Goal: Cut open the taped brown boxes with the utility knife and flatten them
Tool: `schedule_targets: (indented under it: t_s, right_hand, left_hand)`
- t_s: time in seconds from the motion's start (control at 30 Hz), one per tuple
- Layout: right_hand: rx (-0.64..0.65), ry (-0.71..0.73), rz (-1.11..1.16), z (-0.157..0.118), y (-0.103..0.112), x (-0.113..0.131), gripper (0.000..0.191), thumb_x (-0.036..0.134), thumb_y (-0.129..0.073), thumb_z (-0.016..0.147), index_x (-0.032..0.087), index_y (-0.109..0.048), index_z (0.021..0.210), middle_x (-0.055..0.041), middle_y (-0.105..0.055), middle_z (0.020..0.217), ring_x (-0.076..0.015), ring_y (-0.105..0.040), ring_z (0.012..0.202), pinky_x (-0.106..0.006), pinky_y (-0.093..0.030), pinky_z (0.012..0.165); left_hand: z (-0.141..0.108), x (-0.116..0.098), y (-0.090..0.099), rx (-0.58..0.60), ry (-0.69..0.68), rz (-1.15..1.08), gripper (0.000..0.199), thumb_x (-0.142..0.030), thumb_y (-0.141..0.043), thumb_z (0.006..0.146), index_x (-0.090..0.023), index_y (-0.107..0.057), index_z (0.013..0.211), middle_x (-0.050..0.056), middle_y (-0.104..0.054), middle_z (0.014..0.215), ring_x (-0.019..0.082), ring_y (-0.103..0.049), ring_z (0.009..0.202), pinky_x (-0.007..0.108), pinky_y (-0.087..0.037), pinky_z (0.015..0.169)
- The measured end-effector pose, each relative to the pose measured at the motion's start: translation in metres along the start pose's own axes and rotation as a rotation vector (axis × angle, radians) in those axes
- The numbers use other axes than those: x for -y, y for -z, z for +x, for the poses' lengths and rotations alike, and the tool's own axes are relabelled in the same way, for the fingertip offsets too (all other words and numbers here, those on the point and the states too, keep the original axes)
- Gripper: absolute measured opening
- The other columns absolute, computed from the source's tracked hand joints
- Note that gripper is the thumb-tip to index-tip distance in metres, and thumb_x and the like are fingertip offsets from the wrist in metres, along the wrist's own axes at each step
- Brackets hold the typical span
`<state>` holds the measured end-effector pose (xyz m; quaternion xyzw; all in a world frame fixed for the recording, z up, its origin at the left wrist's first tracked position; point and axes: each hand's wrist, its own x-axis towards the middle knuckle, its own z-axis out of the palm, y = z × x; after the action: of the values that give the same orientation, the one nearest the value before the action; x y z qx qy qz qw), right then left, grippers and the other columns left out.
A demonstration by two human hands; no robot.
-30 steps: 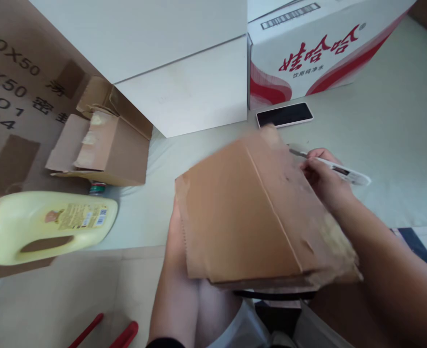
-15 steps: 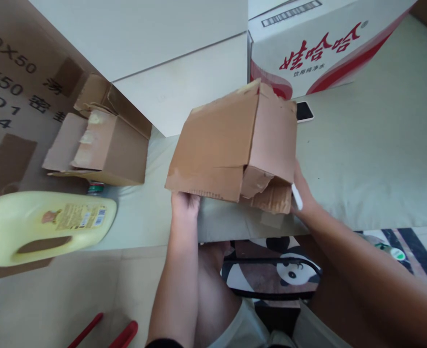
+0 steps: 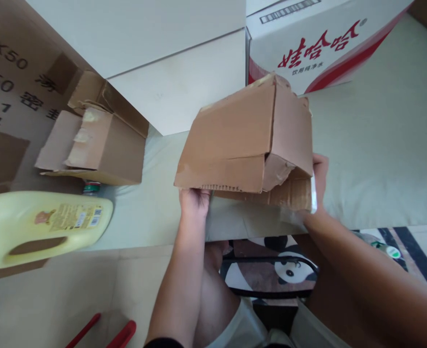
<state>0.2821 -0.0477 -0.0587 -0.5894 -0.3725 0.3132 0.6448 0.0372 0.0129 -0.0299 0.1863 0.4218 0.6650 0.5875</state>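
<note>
A small brown cardboard box [image 3: 231, 130] with torn edges is tilted between my two hands over the pale green surface. My left hand [image 3: 195, 200] grips its lower left edge from below, most fingers hidden under the cardboard. At the right side, my right hand [image 3: 319, 181] holds the box, its fingers partly behind the wall. A narrow white strip [image 3: 313, 194] shows between that hand and the cardboard; I cannot make out what it is. The near lower flap [image 3: 291, 193] hangs partly open, with a ragged edge.
Another torn cardboard box [image 3: 115, 140] stands left, near a yellow-green jug [image 3: 79, 237] and a green bottle cap [image 3: 92, 187]. White boxes [image 3: 184, 96] and a red-and-white water carton [image 3: 307, 53] stand behind. Red handles [image 3: 122, 333] show low left; the pale green surface [image 3: 380, 145] extends right.
The box and both hands have shifted to the right, and the box has turned slightly, showing more of its open near end. It now covers the phone seen behind it earlier.
</note>
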Motion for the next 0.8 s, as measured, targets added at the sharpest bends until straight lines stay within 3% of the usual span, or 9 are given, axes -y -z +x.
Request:
schedule_targets:
  t_s: [0.1, 0.17, 0.27, 0.33, 0.4, 0.53, 0.7, 0.8]
  right_hand:
    - [-0.144, 0.131, 0.078, -0.001, -0.004, 0.007, 0.027, 0.044, -0.066, 0.091, 0.027, -0.058, 0.110, -0.0016, -0.063, 0.108, -0.0185, -0.063, 0.098, -0.036, -0.056, 0.086]
    - [-0.158, 0.194, 0.124, -0.003, -0.008, 0.015, 0.031, 0.048, -0.069, 0.084, 0.031, -0.051, 0.103, 0.0004, -0.061, 0.102, -0.0194, -0.063, 0.096, -0.036, -0.054, 0.084]
    - [-0.055, 0.279, 0.149, -0.007, -0.009, 0.029, 0.038, 0.047, -0.070, 0.082, 0.032, -0.044, 0.105, -0.0037, -0.065, 0.115, -0.0247, -0.066, 0.109, -0.044, -0.050, 0.095]
    - [-0.002, 0.324, 0.146, -0.009, -0.009, 0.036, 0.032, 0.042, -0.065, 0.088, 0.031, -0.042, 0.107, -0.0075, -0.067, 0.122, -0.0256, -0.066, 0.115, -0.046, -0.047, 0.100]
    - [-0.002, 0.340, 0.148, -0.010, -0.008, 0.040, 0.025, 0.038, -0.061, 0.093, 0.031, -0.042, 0.108, -0.0092, -0.068, 0.123, -0.0245, -0.068, 0.113, -0.046, -0.047, 0.098]
    - [-0.037, 0.379, 0.189, -0.008, -0.006, 0.035, 0.029, 0.046, -0.060, 0.092, 0.031, -0.040, 0.107, -0.0093, -0.067, 0.127, -0.0258, -0.067, 0.115, -0.047, -0.048, 0.098]
    - [-0.020, 0.347, -0.046, -0.009, 0.001, 0.030, 0.042, 0.054, -0.068, 0.084, 0.033, -0.044, 0.111, -0.0056, -0.061, 0.116, -0.0274, -0.065, 0.111, -0.051, -0.050, 0.101]
    - [0.011, 0.315, -0.025, -0.009, 0.002, 0.032, 0.038, 0.044, -0.067, 0.087, 0.034, -0.039, 0.111, -0.0071, -0.057, 0.137, -0.0268, -0.062, 0.125, -0.053, -0.049, 0.104]
  left_hand:
    - [-0.002, 0.002, -0.003, -0.055, -0.048, 0.017, 0.021, -0.030, -0.065, 0.087, -0.021, -0.068, 0.105, 0.009, -0.074, 0.118, 0.022, -0.069, 0.115, 0.032, -0.057, 0.093]
    - [-0.002, 0.004, -0.005, -0.074, -0.070, 0.030, 0.022, -0.033, -0.063, 0.087, -0.021, -0.068, 0.105, 0.010, -0.074, 0.119, 0.022, -0.068, 0.117, 0.032, -0.056, 0.095]
    - [-0.002, 0.004, -0.008, -0.084, -0.092, 0.033, 0.024, -0.035, -0.064, 0.086, -0.022, -0.068, 0.106, 0.010, -0.074, 0.121, 0.022, -0.067, 0.119, 0.033, -0.056, 0.098]
    - [-0.002, 0.003, -0.011, -0.099, -0.104, 0.031, 0.026, -0.035, -0.065, 0.085, -0.022, -0.069, 0.108, 0.009, -0.074, 0.123, 0.023, -0.067, 0.120, 0.034, -0.056, 0.098]
    - [-0.004, 0.001, -0.014, -0.100, -0.110, 0.036, 0.027, -0.036, -0.065, 0.086, -0.023, -0.070, 0.110, 0.009, -0.073, 0.126, 0.023, -0.067, 0.121, 0.035, -0.057, 0.098]
    - [-0.012, -0.001, -0.019, -0.088, -0.134, 0.077, 0.028, -0.039, -0.064, 0.087, -0.026, -0.070, 0.112, 0.007, -0.074, 0.124, 0.025, -0.070, 0.113, 0.038, -0.059, 0.093]
    - [-0.018, 0.000, -0.019, -0.087, -0.205, 0.172, 0.022, -0.034, -0.065, 0.086, -0.025, -0.071, 0.105, 0.004, -0.076, 0.108, 0.021, -0.072, 0.097, 0.035, -0.059, 0.086]
    - [-0.014, 0.003, -0.016, -0.079, -0.127, 0.101, 0.026, -0.041, -0.060, 0.089, -0.024, -0.070, 0.105, 0.006, -0.075, 0.112, 0.022, -0.072, 0.096, 0.041, -0.058, 0.088]
